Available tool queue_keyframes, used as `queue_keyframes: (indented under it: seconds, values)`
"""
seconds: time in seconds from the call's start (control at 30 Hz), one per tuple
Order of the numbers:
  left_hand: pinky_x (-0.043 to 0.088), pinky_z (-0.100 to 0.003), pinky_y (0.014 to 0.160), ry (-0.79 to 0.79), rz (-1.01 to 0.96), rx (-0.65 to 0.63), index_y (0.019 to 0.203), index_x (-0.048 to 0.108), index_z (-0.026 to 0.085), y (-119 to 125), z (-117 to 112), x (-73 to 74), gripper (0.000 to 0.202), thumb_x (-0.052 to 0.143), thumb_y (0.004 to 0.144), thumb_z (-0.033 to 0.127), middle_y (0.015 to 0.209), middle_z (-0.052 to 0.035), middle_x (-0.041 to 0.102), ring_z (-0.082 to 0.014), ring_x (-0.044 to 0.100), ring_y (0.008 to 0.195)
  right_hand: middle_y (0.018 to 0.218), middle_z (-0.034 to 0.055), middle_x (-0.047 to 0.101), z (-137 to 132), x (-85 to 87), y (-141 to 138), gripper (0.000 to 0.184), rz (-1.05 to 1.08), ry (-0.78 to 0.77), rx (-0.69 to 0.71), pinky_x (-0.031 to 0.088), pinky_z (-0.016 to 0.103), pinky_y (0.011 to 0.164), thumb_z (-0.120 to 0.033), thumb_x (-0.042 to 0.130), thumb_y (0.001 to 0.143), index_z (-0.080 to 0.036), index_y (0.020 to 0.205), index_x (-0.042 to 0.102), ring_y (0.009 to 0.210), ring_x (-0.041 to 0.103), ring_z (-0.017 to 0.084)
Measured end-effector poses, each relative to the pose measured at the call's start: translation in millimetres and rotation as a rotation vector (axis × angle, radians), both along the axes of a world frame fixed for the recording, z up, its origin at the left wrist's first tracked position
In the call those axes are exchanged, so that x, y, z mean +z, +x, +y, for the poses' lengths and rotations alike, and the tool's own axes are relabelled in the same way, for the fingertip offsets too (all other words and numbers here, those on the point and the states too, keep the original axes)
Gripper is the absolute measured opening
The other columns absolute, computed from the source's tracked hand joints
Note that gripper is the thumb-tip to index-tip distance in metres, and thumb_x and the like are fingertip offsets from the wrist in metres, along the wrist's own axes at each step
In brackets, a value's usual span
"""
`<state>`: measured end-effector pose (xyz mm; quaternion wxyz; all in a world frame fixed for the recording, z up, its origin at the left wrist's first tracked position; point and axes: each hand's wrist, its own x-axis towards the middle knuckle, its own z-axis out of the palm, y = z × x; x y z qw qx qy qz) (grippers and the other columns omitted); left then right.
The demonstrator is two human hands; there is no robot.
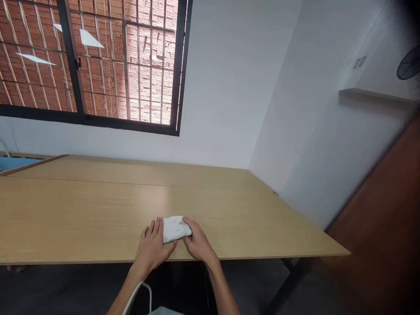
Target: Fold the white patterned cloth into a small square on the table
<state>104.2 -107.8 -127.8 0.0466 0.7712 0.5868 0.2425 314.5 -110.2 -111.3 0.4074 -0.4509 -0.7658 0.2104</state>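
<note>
Head view: a small white folded cloth (175,229) lies near the front edge of the wooden counter (82,218). Left hand (152,247) rests flat and open against its left side; right hand (197,243) lies spread over its right edge, pressing rather than gripping. Folding looks nearly done; only flattening seems left.

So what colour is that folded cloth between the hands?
White with small faint printed motifs, on the folded cloth; head view.
</note>
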Motion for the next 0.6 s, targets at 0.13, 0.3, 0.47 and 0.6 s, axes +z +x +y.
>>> queue_keyframes:
  seconds: [0.13,0.3,0.47,0.6]
  values:
    - [0.038,-0.052,0.109,0.139,-0.324,-0.057,0.125,0.066,0.021,-8,1,3.7,0.043,0.046,0.089,0.032,0.141,-0.0130,0.057,-0.0330,0.051,0.131,0.119,0.0084,0.066,4,10.9,-3,0.030,0.151,-0.007,-0.031,0.046,0.041,0.103,-0.032,0.054,0.093,-0.023,0.122,0.058,0.114,0.060,0.024]
    - [0.057,-0.034,0.078,0.088,-0.627,-0.011,0.134,0.046,0.019,1,3,21.2,0.051,0.046,0.095,0.052,0.110,-0.0099,0.071,-0.0233,0.071,0.093,0.107,0.0091,0.067,51,43.9,-15,0.045,0.183,-0.118,-0.033,0.054,0.032,0.077,-0.044,0.041,0.103,-0.019,0.140,0.036,0.089,0.066,0.019]
    - [0.047,-0.059,0.095,0.120,-0.443,0.252,0.135,0.047,0.008,20,-5,13.5,0.061,0.049,0.091,0.051,0.135,-0.0285,0.056,-0.0446,0.056,0.123,0.108,0.0116,0.071,103,63.3,-28,0.053,-0.028,-0.212,0.021,0.054,0.038,0.088,-0.036,0.065,0.092,-0.013,0.137,0.049,0.096,0.069,0.023]
    - [0.046,-0.050,0.103,0.415,-0.229,0.075,0.135,0.054,0.016,24,-14,-22.6,0.049,0.043,0.097,0.045,0.147,-0.0188,0.050,-0.0354,0.048,0.135,0.145,0.0158,0.055,85,65.9,-36,0.047,-0.085,-0.078,0.096,0.033,0.043,0.117,-0.035,0.056,0.098,-0.015,0.140,0.055,0.137,0.049,0.026]
